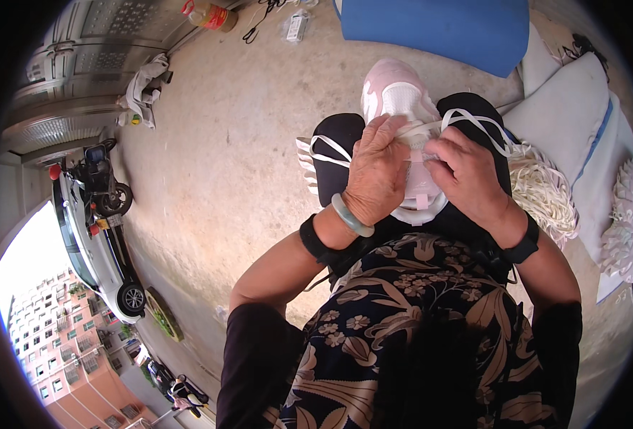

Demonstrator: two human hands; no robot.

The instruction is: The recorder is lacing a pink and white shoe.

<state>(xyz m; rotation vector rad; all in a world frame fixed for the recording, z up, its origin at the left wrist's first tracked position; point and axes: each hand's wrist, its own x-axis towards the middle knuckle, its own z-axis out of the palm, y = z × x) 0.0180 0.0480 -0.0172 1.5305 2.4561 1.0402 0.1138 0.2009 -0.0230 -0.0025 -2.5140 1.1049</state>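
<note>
A pink and white sneaker [400, 91] rests between my knees, toe pointing away from me. My left hand [376, 171] lies closed against its left side, fingers bent over the lacing area; its thumb is partly hidden. On the other side, my right hand [469, 170] pinches at the lacing near the tongue [418, 179]. A flat white shoelace [467, 114] crosses the shoe between my hands and loops out over my right knee. Another white lace loop [331, 145] hangs over my left knee. The exact grip on the lace is partly covered by my fingers.
A bundle of white laces [543, 189] lies beside my right thigh, near white sheets [567, 114]. A blue panel [438, 32] is ahead. Black-handled scissors [251, 34] and a red-labelled bottle [211, 16] lie on the concrete floor. A motorbike [105, 182] and white car [91, 250] stand left.
</note>
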